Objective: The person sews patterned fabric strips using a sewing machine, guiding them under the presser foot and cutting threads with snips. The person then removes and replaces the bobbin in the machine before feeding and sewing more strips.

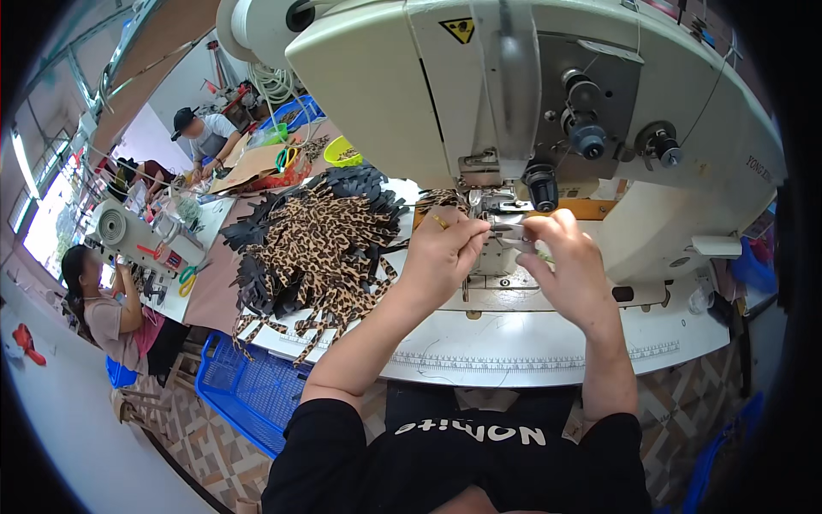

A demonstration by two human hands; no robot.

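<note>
My left hand [441,253] and my right hand [565,265] are raised side by side under the head of a cream sewing machine [514,94], right at its needle area [495,224]. The fingertips of both hands are pinched close to the presser foot; a small piece may be between them, but it is too hidden to name. A ring shows on my left hand. A big heap of leopard-print and black cut pieces [317,248] lies on the white table [531,351] just left of my left hand.
A blue plastic crate [244,390] stands on the tiled floor at my left. Two other people work at tables further left. A yellow-green bowl [341,152] and scissors with green handles [286,159] lie behind the heap.
</note>
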